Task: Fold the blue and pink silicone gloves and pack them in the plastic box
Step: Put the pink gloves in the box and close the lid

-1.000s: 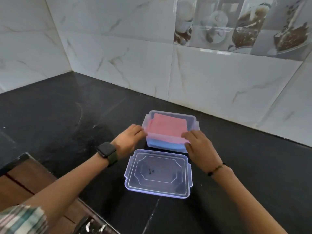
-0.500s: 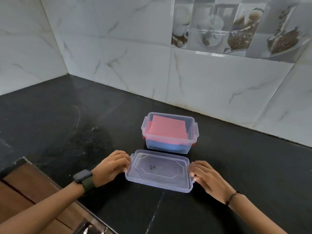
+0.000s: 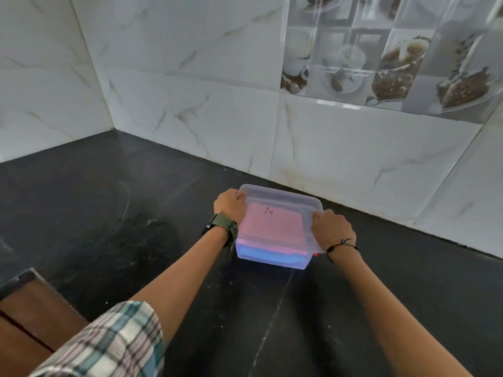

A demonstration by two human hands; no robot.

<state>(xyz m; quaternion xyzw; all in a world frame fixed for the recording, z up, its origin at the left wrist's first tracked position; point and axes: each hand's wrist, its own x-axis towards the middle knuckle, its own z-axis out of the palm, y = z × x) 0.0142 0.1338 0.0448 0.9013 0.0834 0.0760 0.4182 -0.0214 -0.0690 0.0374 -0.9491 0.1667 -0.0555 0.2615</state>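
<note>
The clear plastic box [image 3: 272, 261] stands on the black counter near the wall. Inside it the folded pink glove [image 3: 275, 223] lies on top of the folded blue glove [image 3: 269, 254], both seen through the plastic. The clear lid [image 3: 283, 198] sits over the box, its far edge slightly raised. My left hand [image 3: 230, 204] grips the lid's left edge and my right hand [image 3: 330, 228] grips its right edge.
The black stone counter [image 3: 109, 213] runs to the marble-tiled walls [image 3: 190, 104] at the back and left. A wooden cabinet edge [image 3: 30, 308] lies at the lower left, below the counter's front edge.
Both hands left the gloves in the box, took the lid from the counter in front of it, and carried it up over the box. My view moved closer.
</note>
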